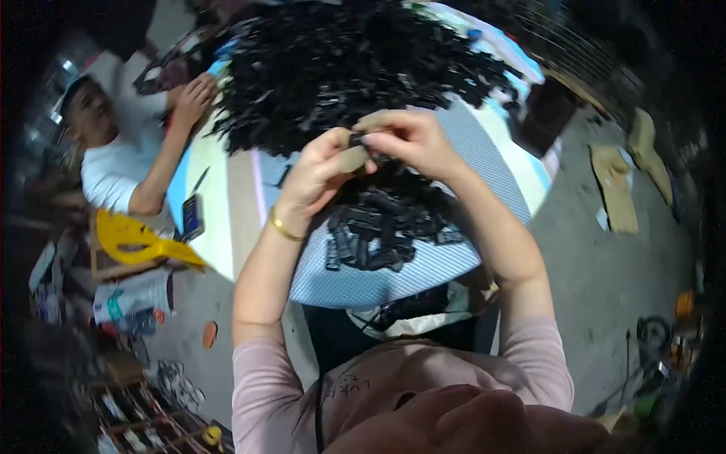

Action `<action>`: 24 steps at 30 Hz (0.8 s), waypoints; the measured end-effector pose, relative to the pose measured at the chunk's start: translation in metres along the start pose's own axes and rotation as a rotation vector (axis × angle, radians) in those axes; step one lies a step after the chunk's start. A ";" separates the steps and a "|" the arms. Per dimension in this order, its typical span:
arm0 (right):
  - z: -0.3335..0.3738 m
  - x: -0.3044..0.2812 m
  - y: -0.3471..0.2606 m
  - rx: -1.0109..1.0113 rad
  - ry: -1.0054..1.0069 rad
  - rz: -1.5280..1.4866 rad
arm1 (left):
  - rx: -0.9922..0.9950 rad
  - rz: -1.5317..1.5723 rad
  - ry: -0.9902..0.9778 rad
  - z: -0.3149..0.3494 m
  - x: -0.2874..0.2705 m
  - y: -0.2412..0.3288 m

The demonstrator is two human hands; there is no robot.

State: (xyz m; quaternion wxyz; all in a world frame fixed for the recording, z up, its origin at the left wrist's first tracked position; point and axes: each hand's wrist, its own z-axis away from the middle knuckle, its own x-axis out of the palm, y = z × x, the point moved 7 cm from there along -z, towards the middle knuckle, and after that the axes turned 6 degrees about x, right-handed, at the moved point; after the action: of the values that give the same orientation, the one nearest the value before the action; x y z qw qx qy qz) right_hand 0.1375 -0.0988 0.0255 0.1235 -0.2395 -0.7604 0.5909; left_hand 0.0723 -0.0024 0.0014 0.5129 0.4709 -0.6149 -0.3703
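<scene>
Black piece (357, 140): one I can make out, up between my two hands, above the tabletop (240, 189).
Left hand (318, 170): grip pinched nearly to nothing, thumb and finger on the piece.
Right hand (412, 144): grip likewise pinched on it; exact contact hidden by fingers.
Risk: piece is small, so a slipping fingertip could drop it, I'd judge; it'd get lost among lookalikes below.
Small pile (378, 223): one, black, just below my hands on one grey-blue mat (340, 286); overlapping, can't count pieces.
Big heap (340, 68): one, black, beyond my hands; uncountable.
Left side: one dark handheld device (193, 216), one co-worker (113, 174), one yellow seat (132, 242).
</scene>
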 end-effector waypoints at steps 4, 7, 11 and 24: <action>-0.001 0.000 0.013 -0.033 0.124 -0.058 | 0.184 -0.270 0.218 0.005 -0.004 0.015; 0.004 0.010 0.005 -0.021 0.093 0.146 | 0.247 -0.336 0.306 0.010 -0.005 0.020; 0.002 0.010 0.009 -0.031 0.098 0.198 | 0.345 -0.388 0.336 0.013 -0.002 0.025; 0.000 0.010 0.024 0.230 0.110 0.119 | 0.534 -0.700 0.402 0.017 0.003 0.030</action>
State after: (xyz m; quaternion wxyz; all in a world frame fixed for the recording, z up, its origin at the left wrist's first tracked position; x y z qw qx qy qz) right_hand 0.1343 -0.0893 0.0011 0.1564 -0.3007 -0.6642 0.6663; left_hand 0.0492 0.0023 0.0272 0.3273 0.8269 -0.3820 -0.2515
